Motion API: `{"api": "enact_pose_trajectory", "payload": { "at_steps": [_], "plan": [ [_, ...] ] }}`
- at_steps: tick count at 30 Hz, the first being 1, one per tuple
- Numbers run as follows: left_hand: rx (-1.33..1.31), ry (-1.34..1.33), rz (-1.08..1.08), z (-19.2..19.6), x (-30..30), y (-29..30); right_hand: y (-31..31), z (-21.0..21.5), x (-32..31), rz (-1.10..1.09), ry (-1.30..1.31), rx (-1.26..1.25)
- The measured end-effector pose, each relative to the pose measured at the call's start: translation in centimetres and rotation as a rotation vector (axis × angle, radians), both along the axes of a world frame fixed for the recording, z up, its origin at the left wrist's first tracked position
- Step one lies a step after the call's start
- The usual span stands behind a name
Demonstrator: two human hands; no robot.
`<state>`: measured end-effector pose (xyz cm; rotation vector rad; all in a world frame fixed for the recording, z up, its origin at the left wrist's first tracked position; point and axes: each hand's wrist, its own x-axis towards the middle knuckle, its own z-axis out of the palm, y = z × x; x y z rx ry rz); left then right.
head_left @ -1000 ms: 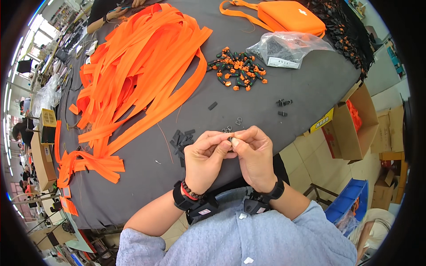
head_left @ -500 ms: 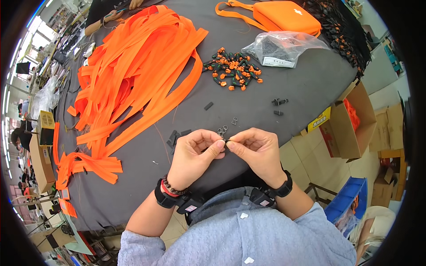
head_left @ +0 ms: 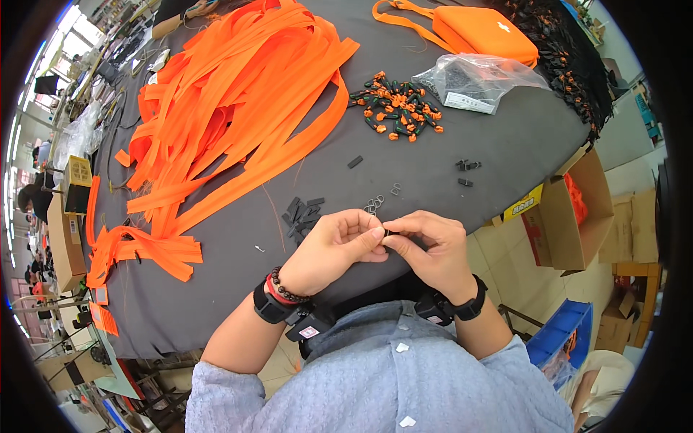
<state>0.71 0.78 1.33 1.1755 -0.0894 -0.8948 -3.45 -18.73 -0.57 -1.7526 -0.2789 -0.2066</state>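
Note:
My left hand [head_left: 336, 245] and my right hand [head_left: 431, 244] meet at the table's near edge, thumbs and forefingers pinching a small black piece [head_left: 388, 232] between them. Fingertips hide most of it. Just beyond the fingers lie several small metal rings [head_left: 373, 205], and one more loose ring [head_left: 395, 189] rests a little farther off. A pile of short black strips [head_left: 302, 215] sits beside my left hand. A single black strip [head_left: 355, 162] lies apart. Farther right are a few small black pieces with metal on them [head_left: 468, 165].
Orange zipper tape [head_left: 238, 115] heaps over the table's left. Black-and-orange zipper pulls [head_left: 397, 108] cluster farther back, near a clear plastic bag [head_left: 476, 78] and an orange case [head_left: 487, 32]. Right of the table stand an open cardboard box [head_left: 577, 216] and a blue crate [head_left: 561, 332].
The view has shifted slightly, so the table's things appear farther right. My hands stay pinched together on the small black piece, and more of the black strip pile shows beside my left hand.

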Motion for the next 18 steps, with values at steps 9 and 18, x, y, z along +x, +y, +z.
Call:
{"api": "enact_pose_trajectory", "payload": {
  "at_steps": [9,18],
  "plan": [
    [-0.018,-0.008,0.038,0.3,-0.1,-0.5,-0.6,0.1,-0.2,-0.016,0.109,0.170],
    [-0.053,0.048,0.026,-0.3,-0.1,-0.3,-0.6,0.3,0.1,0.079,0.106,0.103]
  ]
}}
